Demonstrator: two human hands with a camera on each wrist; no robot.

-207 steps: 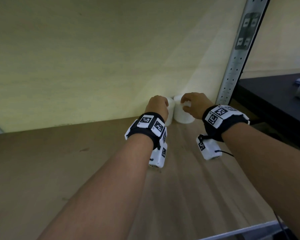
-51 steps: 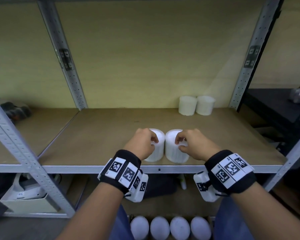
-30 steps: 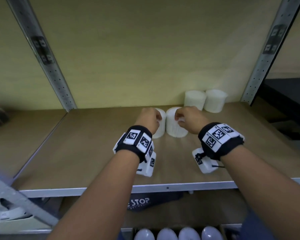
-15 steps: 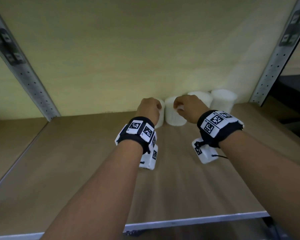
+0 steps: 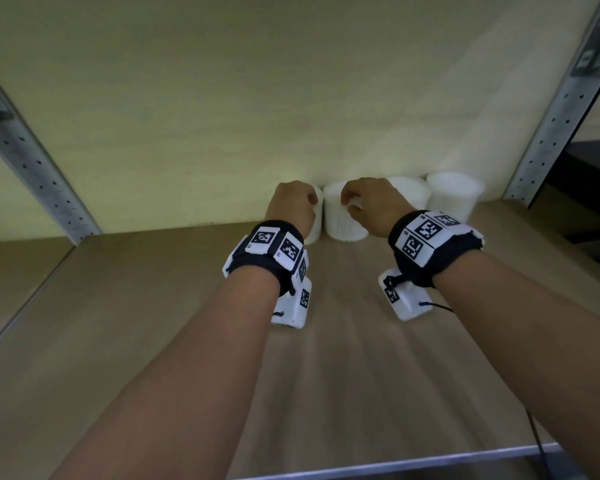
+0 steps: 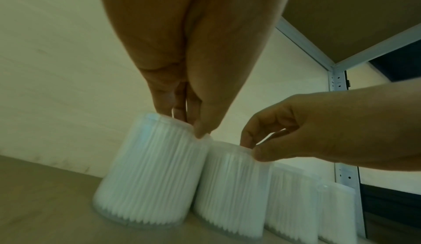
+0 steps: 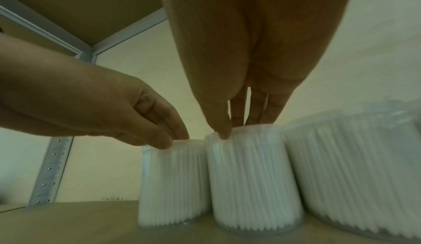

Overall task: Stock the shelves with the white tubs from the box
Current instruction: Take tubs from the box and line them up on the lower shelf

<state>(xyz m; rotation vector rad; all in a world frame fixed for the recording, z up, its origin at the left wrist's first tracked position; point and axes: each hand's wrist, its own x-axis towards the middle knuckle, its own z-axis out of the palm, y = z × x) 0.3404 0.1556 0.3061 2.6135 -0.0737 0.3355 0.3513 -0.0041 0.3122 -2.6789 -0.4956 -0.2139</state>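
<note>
White tubs line the wooden shelf (image 5: 343, 341) at the back; left hand (image 5: 291, 206) pinches the leftmost tub (image 6: 148, 172); right hand (image 5: 374, 206) pinches its neighbour (image 5: 340, 220).

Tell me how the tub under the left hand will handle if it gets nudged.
The tub stands taller than wide, so a push at the rim, where the left hand pinches it, would probably tip it. It seems light. Its neighbour touches it on the right, likely bracing it that way.
</note>
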